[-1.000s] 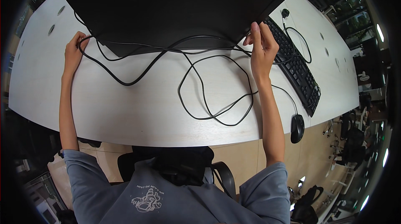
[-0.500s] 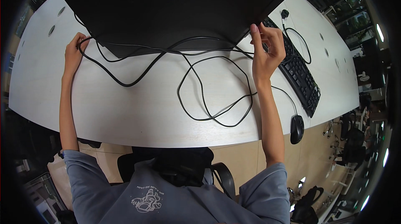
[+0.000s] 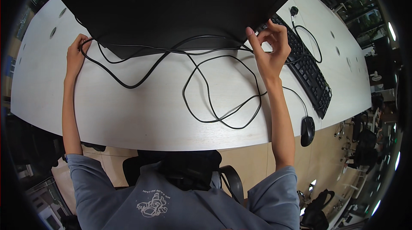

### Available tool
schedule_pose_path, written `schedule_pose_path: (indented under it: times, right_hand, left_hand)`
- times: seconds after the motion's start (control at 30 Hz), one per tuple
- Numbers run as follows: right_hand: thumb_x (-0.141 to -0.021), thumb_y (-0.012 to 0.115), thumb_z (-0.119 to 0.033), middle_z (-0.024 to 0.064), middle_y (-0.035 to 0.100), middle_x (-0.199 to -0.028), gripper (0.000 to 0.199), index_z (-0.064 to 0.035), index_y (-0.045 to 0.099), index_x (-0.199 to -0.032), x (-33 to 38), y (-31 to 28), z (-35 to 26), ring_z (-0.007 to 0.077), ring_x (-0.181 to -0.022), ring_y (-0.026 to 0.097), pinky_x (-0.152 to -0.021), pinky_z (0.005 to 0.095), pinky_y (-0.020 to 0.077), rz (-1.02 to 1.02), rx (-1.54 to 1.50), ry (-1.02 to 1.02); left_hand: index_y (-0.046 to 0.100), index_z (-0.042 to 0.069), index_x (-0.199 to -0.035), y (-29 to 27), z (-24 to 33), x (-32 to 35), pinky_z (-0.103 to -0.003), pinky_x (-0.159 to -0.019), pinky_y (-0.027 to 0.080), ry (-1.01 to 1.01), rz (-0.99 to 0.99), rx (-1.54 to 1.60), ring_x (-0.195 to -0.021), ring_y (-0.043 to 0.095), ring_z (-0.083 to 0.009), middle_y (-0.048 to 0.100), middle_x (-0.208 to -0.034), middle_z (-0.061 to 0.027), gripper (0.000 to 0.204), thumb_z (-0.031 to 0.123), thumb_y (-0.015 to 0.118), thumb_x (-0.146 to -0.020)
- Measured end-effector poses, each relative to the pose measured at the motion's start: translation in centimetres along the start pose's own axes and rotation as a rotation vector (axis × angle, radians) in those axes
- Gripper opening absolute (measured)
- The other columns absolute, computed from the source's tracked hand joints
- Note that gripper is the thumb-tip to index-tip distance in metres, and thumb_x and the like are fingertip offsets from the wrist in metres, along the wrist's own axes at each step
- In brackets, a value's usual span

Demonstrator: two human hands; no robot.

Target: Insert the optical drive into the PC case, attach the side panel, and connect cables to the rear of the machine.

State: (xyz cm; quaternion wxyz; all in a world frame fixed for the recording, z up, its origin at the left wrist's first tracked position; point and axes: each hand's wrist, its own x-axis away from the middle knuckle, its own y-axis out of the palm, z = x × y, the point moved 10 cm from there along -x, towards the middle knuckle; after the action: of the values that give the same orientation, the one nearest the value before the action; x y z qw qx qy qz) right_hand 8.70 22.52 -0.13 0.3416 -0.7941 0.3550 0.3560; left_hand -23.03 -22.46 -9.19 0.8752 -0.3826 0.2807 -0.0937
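Note:
A large black boxy device [image 3: 180, 11] with a broad flat face stands at the far side of the white table [image 3: 128, 118]. By its lower left corner is my left hand [image 3: 76, 56], fingers curled at the bend of a thick black cable [image 3: 131, 86]; part of the fingers is hidden. Near the device's lower right edge I hold my right hand [image 3: 272, 52] raised, thumb and fingers apart with nothing between them. Thinner black cable [image 3: 208, 88] lies in loops on the table between my forearms, one end running toward my right wrist.
A black keyboard [image 3: 311, 75] lies slantwise right of my right hand, with a wired black mouse [image 3: 307, 131] at the table's front edge. Beyond the keyboard is a black plug [image 3: 294, 11] on a cord. A dark chair [image 3: 231, 180] is under me.
My right thumb has come away from the device's edge and slightly left, and the fingers have spread. The left hand and the cable at it have hardly moved.

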Motion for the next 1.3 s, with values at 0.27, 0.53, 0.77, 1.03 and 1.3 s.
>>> schedule_pose_path:
  times: [0.27,0.53,0.77,1.03,1.3]
  right_hand:
    - [-0.082,0.077,-0.003,0.0012,0.058,-0.062,0.030,0.0023,0.058,-0.105,-0.2,-0.2,0.3,0.0054,-0.054,0.055,-0.054,0.0182,0.0446,-0.048,-0.015,-0.023]
    - [-0.084,0.074,0.000,0.0005,0.057,-0.060,0.029,0.0021,0.057,-0.107,0.1,0.2,0.5,0.0053,-0.055,0.054,-0.055,0.0185,0.0444,-0.077,-0.032,0.016]
    - [-0.087,0.069,0.002,0.0008,0.056,-0.059,0.036,0.0011,0.047,-0.116,0.4,1.3,0.0,0.0058,-0.053,0.053,-0.054,0.0192,0.0430,-0.188,-0.098,-0.103]
    - [-0.096,0.060,-0.002,0.0024,0.055,-0.055,0.028,-0.0003,0.041,-0.117,0.6,1.7,1.1,0.0076,-0.045,0.052,-0.048,0.0197,0.0398,-0.221,-0.147,0.048]
    - [-0.098,0.059,-0.006,0.0022,0.054,-0.054,0.027,-0.0022,0.039,-0.115,0.7,1.8,1.0,0.0078,-0.043,0.051,-0.045,0.0204,0.0392,-0.190,-0.185,0.105]
  left_hand:
    - [0.058,0.004,-0.092,-0.1,0.6,0.2,-0.026,-0.061,0.033,-0.028,-0.005,-0.018,-0.064,0.040,-0.0097,0.044,-0.066,-0.0001,0.016,0.018,0.065,-0.094]
    - [0.056,0.004,-0.091,-0.2,0.1,0.1,-0.028,-0.058,0.032,0.000,-0.007,-0.029,-0.062,0.037,-0.0107,0.041,-0.065,-0.0007,0.019,0.020,0.065,-0.094]
    - [0.055,0.005,-0.091,-0.2,0.5,0.1,-0.028,-0.058,0.031,-0.005,-0.010,-0.058,-0.062,0.037,-0.0113,0.040,-0.064,-0.0011,0.019,0.020,0.065,-0.094]
    - [0.054,0.004,-0.091,-0.2,0.4,0.0,-0.028,-0.058,0.031,0.011,-0.005,-0.058,-0.061,0.037,-0.0111,0.041,-0.064,-0.0014,0.019,0.020,0.065,-0.094]
    - [0.054,0.004,-0.091,-0.1,0.2,0.0,-0.028,-0.057,0.031,0.018,-0.003,-0.049,-0.062,0.036,-0.0111,0.040,-0.064,-0.0015,0.019,0.020,0.065,-0.094]
